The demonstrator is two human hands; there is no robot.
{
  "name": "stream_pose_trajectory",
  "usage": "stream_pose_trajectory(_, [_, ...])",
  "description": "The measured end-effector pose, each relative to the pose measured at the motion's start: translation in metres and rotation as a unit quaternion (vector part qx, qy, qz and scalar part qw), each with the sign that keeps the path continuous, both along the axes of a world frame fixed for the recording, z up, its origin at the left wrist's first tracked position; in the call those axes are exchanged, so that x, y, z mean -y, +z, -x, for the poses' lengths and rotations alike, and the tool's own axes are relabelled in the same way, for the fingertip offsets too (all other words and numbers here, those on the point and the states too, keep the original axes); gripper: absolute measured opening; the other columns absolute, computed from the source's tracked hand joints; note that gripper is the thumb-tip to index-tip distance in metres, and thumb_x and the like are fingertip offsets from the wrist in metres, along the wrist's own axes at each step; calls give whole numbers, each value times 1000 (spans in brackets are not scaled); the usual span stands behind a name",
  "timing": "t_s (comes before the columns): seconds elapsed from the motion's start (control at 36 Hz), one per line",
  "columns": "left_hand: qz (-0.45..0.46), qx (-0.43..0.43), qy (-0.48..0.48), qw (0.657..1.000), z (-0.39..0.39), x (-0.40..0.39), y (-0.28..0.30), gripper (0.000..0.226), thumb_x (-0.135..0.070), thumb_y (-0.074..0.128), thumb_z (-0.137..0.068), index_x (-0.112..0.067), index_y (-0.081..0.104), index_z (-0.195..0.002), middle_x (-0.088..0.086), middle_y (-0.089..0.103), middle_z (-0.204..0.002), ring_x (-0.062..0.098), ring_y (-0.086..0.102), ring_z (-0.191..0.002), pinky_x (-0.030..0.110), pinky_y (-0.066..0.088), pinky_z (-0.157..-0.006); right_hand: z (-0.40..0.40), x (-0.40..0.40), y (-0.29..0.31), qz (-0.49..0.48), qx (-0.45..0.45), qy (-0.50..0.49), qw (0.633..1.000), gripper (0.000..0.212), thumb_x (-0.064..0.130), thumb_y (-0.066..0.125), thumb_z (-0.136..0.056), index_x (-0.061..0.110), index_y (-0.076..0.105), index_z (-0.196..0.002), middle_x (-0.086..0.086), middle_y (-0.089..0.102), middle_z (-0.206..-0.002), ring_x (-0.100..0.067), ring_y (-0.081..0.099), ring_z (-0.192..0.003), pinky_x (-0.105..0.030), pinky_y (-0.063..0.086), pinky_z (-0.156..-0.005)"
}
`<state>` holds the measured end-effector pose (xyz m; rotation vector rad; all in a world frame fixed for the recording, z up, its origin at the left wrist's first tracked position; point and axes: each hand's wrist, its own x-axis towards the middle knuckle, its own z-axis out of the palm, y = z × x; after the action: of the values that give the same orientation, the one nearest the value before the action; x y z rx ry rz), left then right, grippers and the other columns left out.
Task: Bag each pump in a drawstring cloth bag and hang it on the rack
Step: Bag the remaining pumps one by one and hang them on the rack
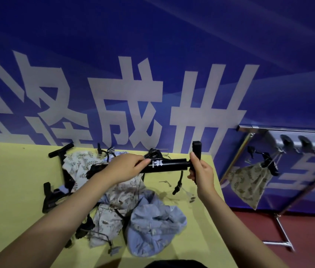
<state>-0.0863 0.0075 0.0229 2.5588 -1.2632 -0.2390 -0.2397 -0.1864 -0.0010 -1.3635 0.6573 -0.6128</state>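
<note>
A black pump (169,165) with a white logo is held level above the yellow table (11,180). My left hand (126,167) grips the pump's barrel near its middle. My right hand (201,169) grips the pump's T-handle (196,149), which stands upright at the right end. Its black hose (179,182) dangles below. Under my arms lies a heap of cloth bags: a leaf-print one (77,163), a beige patterned one (108,215) and a blue one (152,227). At the right, a metal rack (257,129) carries one filled leaf-print bag (250,185) hanging on a hook.
More black pumps lie on the table at the left (61,151) and lower left (51,198). A blue banner wall (133,84) with white characters stands behind the table. The rack has several black hooks (305,142), and its legs (282,229) stand on red floor.
</note>
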Motion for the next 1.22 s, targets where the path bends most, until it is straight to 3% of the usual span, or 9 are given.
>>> stream_pose_trajectory(0.25, [24, -37, -11, 999, 7, 17, 9, 29, -70, 39, -86, -46, 51, -97, -15, 55, -74, 7, 54, -72, 28, 40, -59, 4, 15, 12, -69, 62, 60, 994, 50, 35, 40, -101, 19, 69, -64, -21, 64, -78, -26, 59, -62, -36, 47, -71])
stream_pose_trajectory(0.33, [52, -81, 3, 995, 7, 16, 7, 31, -69, 43, -86, -42, 57, -77, -9, 54, -65, 7, 54, -59, 29, 37, -57, 4, 25, -1, -162, 61, -2, 985, 42, 31, 40, -102, 7, 57, -72, -18, 71, -78, -29, 68, -71, -40, 52, -80])
stream_pose_trajectory(0.42, [92, -152, 20, 984, 8, 14, 5, 33, -67, 43, -87, -45, 56, -66, -9, 51, -57, 11, 60, -50, 27, 40, -55, 6, 31, -23, -241, -29, -48, 969, 41, 29, 39, -101, 8, 48, -68, -12, 67, -58, -21, 63, -48, -35, 50, -61])
stream_pose_trajectory(0.58, [137, -337, 19, 931, 13, 5, 7, 30, -55, 46, -93, -32, 64, -94, -5, 66, -67, 20, 72, -71, 35, 48, -85, -2, 16, -40, -372, -148, 176, 900, 61, 53, 36, -97, -1, 65, -98, -15, 72, -83, -26, 67, -62, -34, 55, -65])
stream_pose_trajectory(0.67, [125, -388, 7, 913, 16, 0, 5, 30, -53, 51, -92, -29, 64, -102, 1, 66, -75, 26, 72, -75, 33, 49, -82, -14, 12, -30, -436, -92, 215, 869, 58, 45, 59, -88, -5, 59, -116, -21, 68, -109, -33, 71, -88, -40, 60, -75])
stream_pose_trajectory(0.75, [99, -401, -5, 911, 17, -6, 2, 28, -56, 53, -90, -32, 64, -99, 3, 59, -72, 27, 67, -63, 31, 48, -70, -21, 4, -17, -488, -12, 222, 844, 71, 14, 93, -46, -1, 59, -107, -23, 66, -102, -38, 70, -93, -46, 59, -76])
stream_pose_trajectory(0.89, [94, -382, 13, 919, 17, -18, -8, 41, -67, 50, -85, -29, 62, -96, 13, 59, -78, 31, 62, -62, 22, 48, -60, -34, 1, -6, -464, 22, 214, 860, 62, 11, 93, -34, 6, 76, -94, -14, 63, -106, -25, 57, -75, -33, 48, -81])
stream_pose_trajectory(0.97, [98, -415, 36, 904, 17, -24, -15, 50, -70, 50, -81, -23, 61, -93, 8, 66, -73, 25, 59, -59, 26, 49, -62, -33, 6, 3, -421, -1, 235, 876, 42, 18, 84, -60, 7, 71, -99, -9, 62, -83, -20, 54, -59, -32, 48, -75])
stream_pose_trajectory(1.22, [31, -462, 71, 883, 24, -29, -34, 68, -72, 48, -82, -11, 57, -111, 3, 59, -75, 13, 56, -60, 26, 48, -61, -36, 25, 23, -104, -130, 356, 919, 35, 37, 58, -90, 9, 74, -104, -9, 70, -100, -18, 62, -82, -31, 46, -77])
